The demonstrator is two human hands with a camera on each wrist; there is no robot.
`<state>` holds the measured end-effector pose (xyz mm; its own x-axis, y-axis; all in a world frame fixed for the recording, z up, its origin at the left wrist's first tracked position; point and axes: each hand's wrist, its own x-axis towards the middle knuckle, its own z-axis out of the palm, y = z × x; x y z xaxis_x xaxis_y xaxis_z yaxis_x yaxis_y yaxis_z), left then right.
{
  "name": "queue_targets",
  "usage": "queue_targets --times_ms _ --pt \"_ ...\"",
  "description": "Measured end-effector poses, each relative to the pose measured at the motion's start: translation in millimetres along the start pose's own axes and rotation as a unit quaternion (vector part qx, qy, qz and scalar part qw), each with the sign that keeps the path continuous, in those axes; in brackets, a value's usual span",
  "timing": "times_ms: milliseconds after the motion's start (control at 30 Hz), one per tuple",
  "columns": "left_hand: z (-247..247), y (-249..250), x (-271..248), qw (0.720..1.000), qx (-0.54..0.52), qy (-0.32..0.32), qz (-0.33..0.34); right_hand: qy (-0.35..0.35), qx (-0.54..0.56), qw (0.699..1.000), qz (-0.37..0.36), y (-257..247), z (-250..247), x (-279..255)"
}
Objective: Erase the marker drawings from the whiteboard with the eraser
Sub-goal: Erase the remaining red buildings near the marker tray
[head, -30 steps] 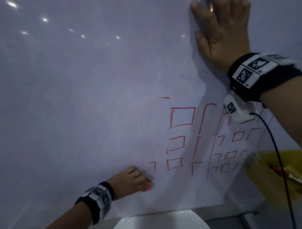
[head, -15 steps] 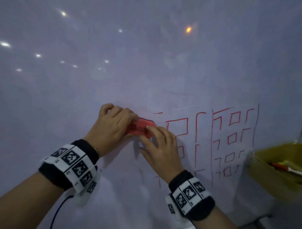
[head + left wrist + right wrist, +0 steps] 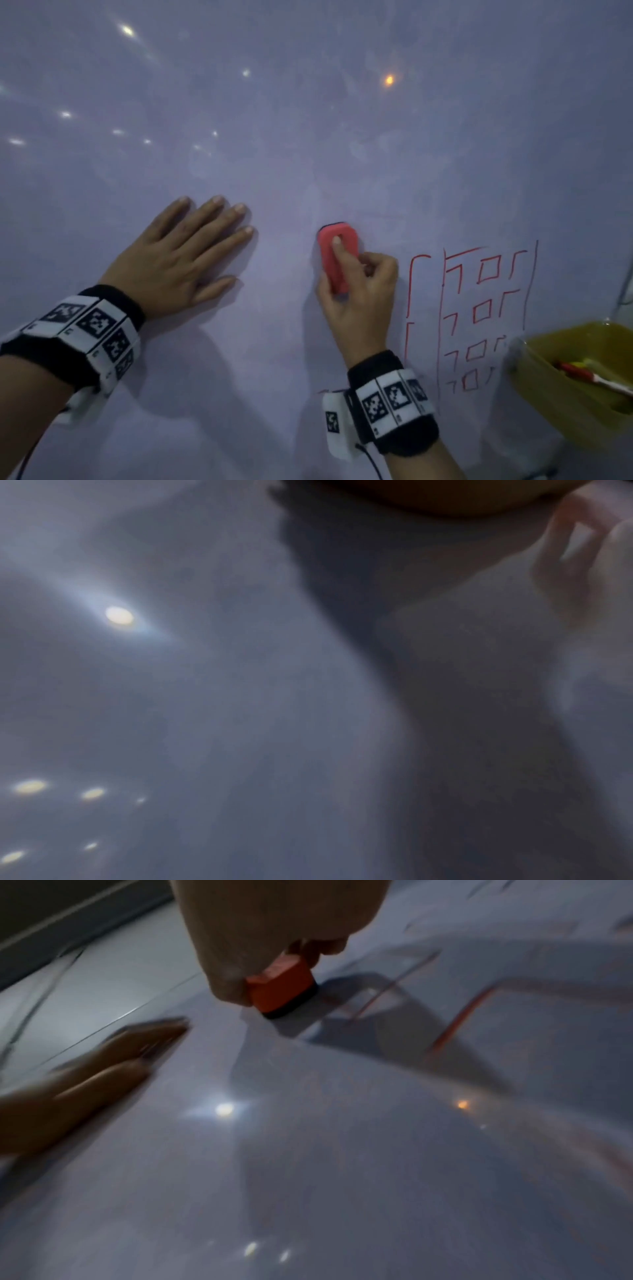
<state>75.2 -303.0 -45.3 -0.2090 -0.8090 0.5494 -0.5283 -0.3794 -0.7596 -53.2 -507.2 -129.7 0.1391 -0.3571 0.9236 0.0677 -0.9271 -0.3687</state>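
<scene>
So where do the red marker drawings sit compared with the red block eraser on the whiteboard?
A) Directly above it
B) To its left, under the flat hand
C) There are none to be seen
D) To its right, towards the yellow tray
D: the red marker drawings lie right of the red block eraser held by the right hand, near the yellow tray.

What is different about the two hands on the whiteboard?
The left hand lies flat with fingers spread, holding nothing; the right hand curls around the red eraser. The left hand is on bare whiteboard; the right hand is next to the red drawings. Both wear black wristbands with square markers.
</scene>
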Motion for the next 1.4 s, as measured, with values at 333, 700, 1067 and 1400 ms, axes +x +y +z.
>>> queue_targets --times_ms 333,700,1067,1400 --pt "0.8 -1.3 0.1 1.000 0.015 0.008 -0.001 0.079 -0.002 0.988 0.130 34.0 -7.6 -9.4" --pt "3.2 -0.7 -1.0 1.000 0.007 0.005 -0.007 0.000 -0.026 0.993 0.116 77.8 -43.5 -20.1" --pt "15.9 47.1 6.9 0.984 -0.027 0.041 -0.171 -0.098 -0.066 0.990 -0.072 45.8 -23.6 -54.8" --pt "14.6 47.3 8.5 0.982 -0.037 0.044 -0.180 -0.086 -0.029 0.996 0.012 29.0 -11.4 -82.8"
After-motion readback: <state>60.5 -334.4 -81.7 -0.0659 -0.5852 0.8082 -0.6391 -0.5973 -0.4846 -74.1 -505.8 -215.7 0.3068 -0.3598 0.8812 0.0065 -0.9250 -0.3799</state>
